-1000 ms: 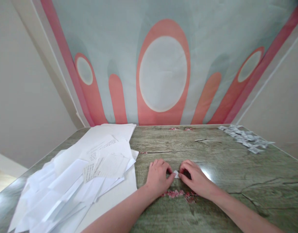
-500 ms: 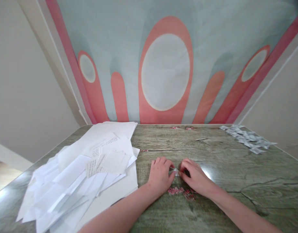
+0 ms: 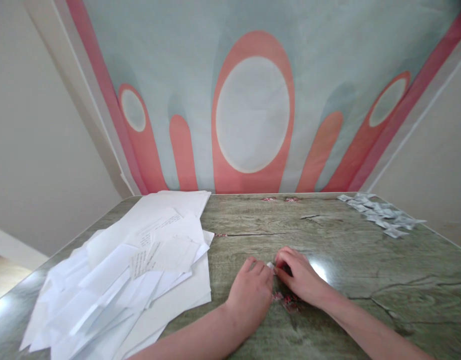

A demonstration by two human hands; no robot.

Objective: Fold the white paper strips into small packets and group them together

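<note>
Both hands rest on the grey-green wood-grain table [image 3: 358, 250], close together near its middle. My left hand [image 3: 252, 292] and my right hand [image 3: 300, 276] pinch a tiny folded piece of white paper [image 3: 270, 265] between their fingertips. Only a small corner of that paper shows; the fingers hide the remainder. Both hands have their fingers curled and pressed together around it.
A loose heap of white paper sheets [image 3: 140, 270], some with handwriting, covers the table's left side. A cluster of several small folded paper pieces [image 3: 384, 215] lies at the far right corner. A curtain with pink and grey shapes [image 3: 253, 110] hangs behind the table.
My left hand has slid toward me and slightly right, now covering more of the paper piece. My right hand has stayed almost in place on it.
</note>
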